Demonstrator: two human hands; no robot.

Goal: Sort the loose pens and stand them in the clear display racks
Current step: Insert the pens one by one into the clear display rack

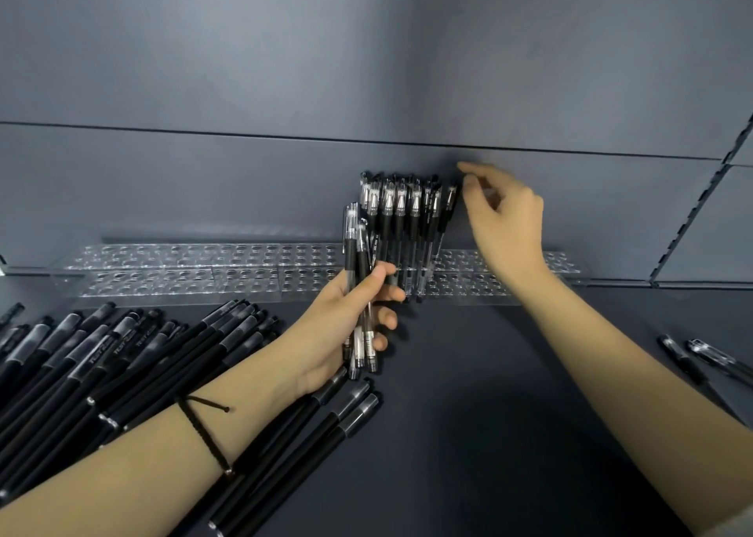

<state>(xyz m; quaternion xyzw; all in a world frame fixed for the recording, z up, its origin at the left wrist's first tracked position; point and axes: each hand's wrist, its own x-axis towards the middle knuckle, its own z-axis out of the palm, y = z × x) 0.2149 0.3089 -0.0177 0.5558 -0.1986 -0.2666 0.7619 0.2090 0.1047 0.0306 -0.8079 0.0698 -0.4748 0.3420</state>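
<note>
Two clear display racks [195,269] with rows of round holes lie along the back of the dark shelf. Several clear-barrelled black pens [401,214] stand upright in the racks near the middle. My left hand [346,324] grips a small bundle of the same clear pens [358,276], held upright just in front of the racks. My right hand [499,219] is raised beside the standing pens, its thumb and fingertips pinching the top of the rightmost pen [448,200]. A big pile of loose matte black pens [122,357] lies at the left under my left forearm.
Two loose clear pens [709,357] lie on the shelf at the right edge. A grey back wall rises behind the racks, and a slotted upright rail [692,214] runs along the right side. The dark shelf surface [468,394] shows between my arms.
</note>
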